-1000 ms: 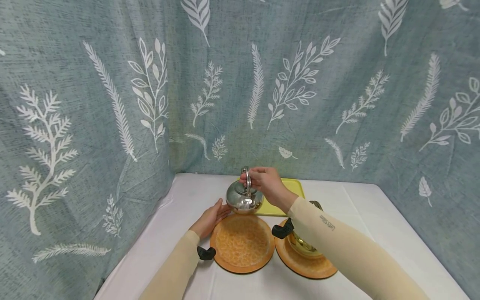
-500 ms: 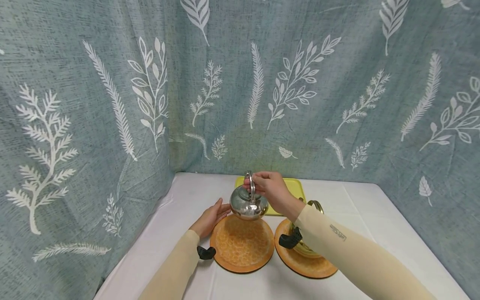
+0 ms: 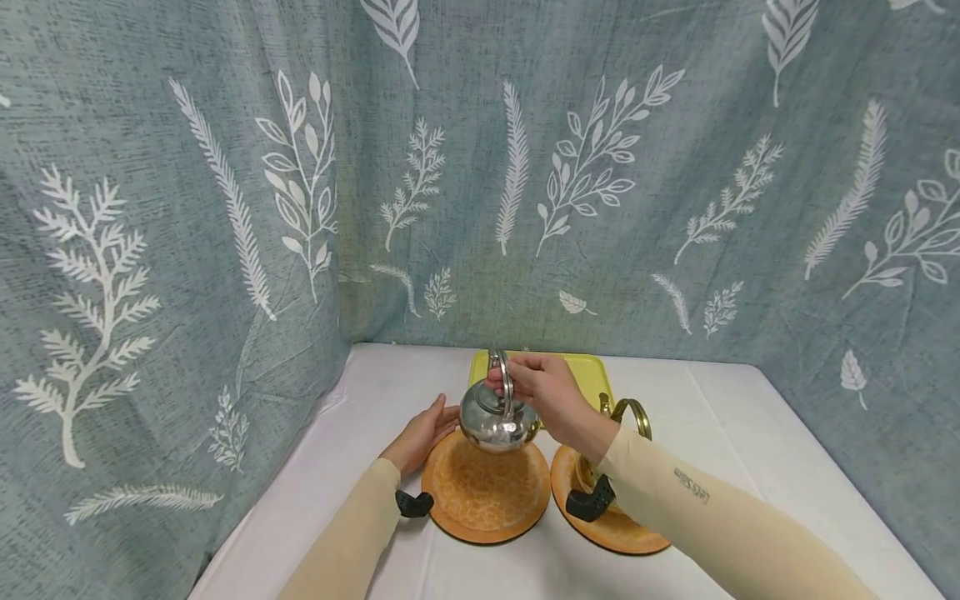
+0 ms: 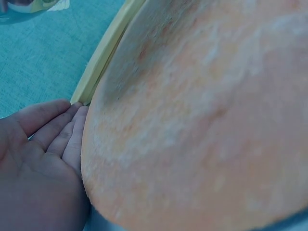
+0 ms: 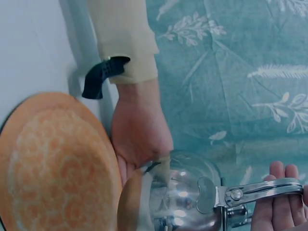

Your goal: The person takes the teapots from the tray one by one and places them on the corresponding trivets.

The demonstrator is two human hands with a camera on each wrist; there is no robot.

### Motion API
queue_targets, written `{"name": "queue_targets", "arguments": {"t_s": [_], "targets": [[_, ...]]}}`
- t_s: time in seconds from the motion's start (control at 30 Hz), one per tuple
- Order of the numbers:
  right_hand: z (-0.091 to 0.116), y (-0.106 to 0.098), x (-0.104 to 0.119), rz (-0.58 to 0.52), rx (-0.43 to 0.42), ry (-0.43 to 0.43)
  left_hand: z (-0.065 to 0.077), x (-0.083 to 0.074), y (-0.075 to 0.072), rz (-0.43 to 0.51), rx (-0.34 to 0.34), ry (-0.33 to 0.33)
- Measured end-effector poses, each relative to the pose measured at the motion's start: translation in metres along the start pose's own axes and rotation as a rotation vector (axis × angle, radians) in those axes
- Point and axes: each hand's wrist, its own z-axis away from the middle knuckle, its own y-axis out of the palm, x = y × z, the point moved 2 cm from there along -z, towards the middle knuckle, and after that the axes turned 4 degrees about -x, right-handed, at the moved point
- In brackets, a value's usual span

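My right hand [image 3: 551, 392] grips the upright handle of a shiny silver kettle [image 3: 498, 421]. The kettle hangs over the far part of the left orange round placemat [image 3: 487, 500]. In the right wrist view, the curled fingers [image 5: 281, 207] hook round the handle, while the kettle body [image 5: 187, 202] is cut off by the lower edge. My left hand [image 3: 422, 435] lies at that placemat's far-left edge, its fingers straight. The left wrist view has the same hand [image 4: 43, 154] with its fingertips against the placemat rim and close to the yellow tray's edge [image 4: 103, 57].
A gold kettle [image 3: 633, 412] stands on a second orange placemat [image 3: 630, 537] to the right, partly hidden by my right forearm. Behind lies a yellow tray [image 3: 592, 375]. White cloth [image 3: 712, 433] covers the table, and a patterned curtain [image 3: 465, 208] hangs around it.
My right hand has brought the silver kettle nearer and slightly right, from the tray's front-left edge to over the left placemat. The left hand has hardly moved.
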Motion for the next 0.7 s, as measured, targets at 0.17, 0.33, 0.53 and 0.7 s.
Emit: {"name": "queue_targets", "arguments": {"t_s": [0.17,0.33,0.53,0.7], "targets": [[0.007,0.002,-0.005,-0.004,0.016,-0.01,-0.001,0.0,0.001,0.001,-0.004,-0.003],[0.014,0.006,-0.008,-0.021,0.028,-0.013,-0.001,-0.002,0.001,-0.01,0.001,0.01],[0.021,0.012,-0.018,-0.029,0.042,0.004,-0.001,0.0,-0.001,-0.025,-0.015,-0.003],[0.026,0.015,-0.029,-0.034,0.039,0.018,-0.002,0.002,-0.001,-0.017,-0.005,0.016]]}}
